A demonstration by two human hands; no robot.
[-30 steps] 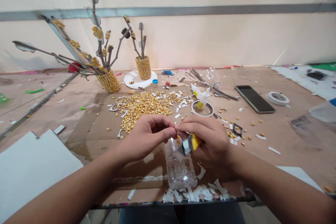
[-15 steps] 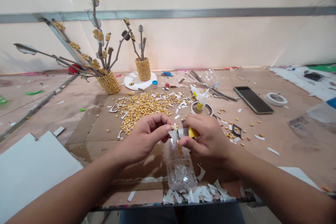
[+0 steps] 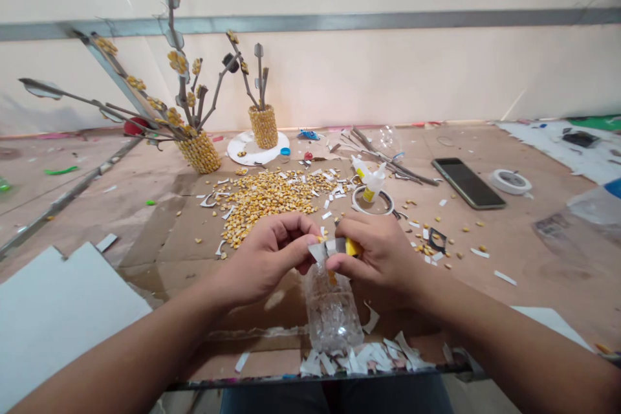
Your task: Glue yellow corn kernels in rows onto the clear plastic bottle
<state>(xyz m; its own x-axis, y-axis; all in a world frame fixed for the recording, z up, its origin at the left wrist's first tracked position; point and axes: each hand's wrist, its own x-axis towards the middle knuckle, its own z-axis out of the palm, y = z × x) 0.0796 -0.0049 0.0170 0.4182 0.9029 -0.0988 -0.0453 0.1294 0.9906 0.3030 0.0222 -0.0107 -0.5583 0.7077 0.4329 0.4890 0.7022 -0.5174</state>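
Observation:
My left hand (image 3: 272, 255) and my right hand (image 3: 383, 252) meet just above a clear plastic bottle (image 3: 333, 314) that lies on the cardboard near the table's front edge. The right hand is closed round a yellow utility knife (image 3: 345, 247) whose grey blade end points left. My left thumb and forefinger pinch a small pale strip (image 3: 319, 251) at the blade tip. A few corn kernels sit by the fingertips and inside the bottle's open top. A pile of corn kernels (image 3: 264, 197) lies just beyond the hands.
Two corn-covered pots with twig branches (image 3: 200, 150) (image 3: 264, 126) stand at the back left. Glue bottles (image 3: 371, 178), a tape ring (image 3: 512, 181) and a phone (image 3: 468, 183) lie right. White paper scraps (image 3: 363, 356) line the front edge. White board (image 3: 58, 310) lies at left.
The knife has turned from blade pointing down-left to lying level at the bottle's top. Both hands have drawn a little closer together; my left fingers now pinch the strip at the blade.

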